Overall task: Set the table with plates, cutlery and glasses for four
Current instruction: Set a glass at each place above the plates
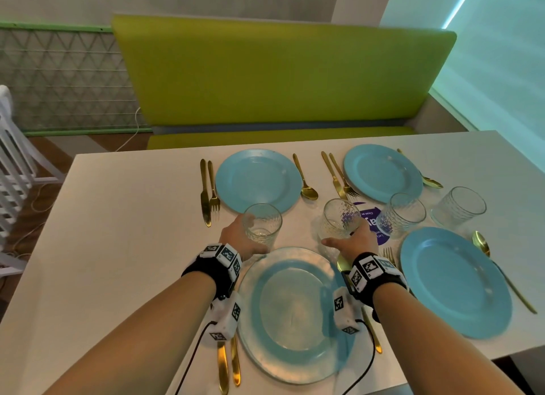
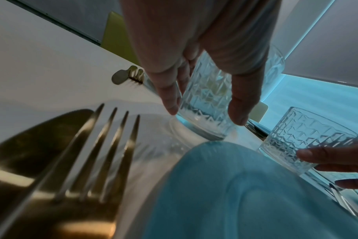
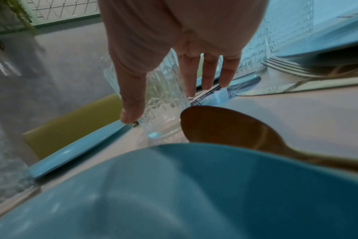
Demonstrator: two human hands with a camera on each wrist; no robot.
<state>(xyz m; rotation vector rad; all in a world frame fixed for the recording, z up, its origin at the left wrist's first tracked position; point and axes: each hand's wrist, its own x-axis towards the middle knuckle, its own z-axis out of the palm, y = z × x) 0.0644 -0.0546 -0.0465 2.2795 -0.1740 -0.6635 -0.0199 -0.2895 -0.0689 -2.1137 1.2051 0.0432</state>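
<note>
Four blue plates lie on the white table [image 1: 118, 247]; the nearest one [image 1: 292, 315] is right below my wrists. My left hand [image 1: 243, 240] grips a patterned glass [image 1: 262, 223] that stands just beyond that plate's far-left rim, thumb and fingers on opposite sides of the glass [image 2: 206, 97]. My right hand [image 1: 354, 241] holds a second glass [image 1: 340, 219] beyond the far-right rim, thumb in front and fingers behind the glass [image 3: 164, 105]. Two more glasses [image 1: 402, 214] [image 1: 458, 207] stand to the right.
Gold knives, forks and spoons lie beside each plate, such as a knife and fork [image 1: 208, 191] at the far-left plate [image 1: 258, 181] and a spoon [image 3: 225, 127] under my right wrist. A purple sticker [image 1: 368, 217] lies mid-table. A green bench [image 1: 280, 76] stands behind.
</note>
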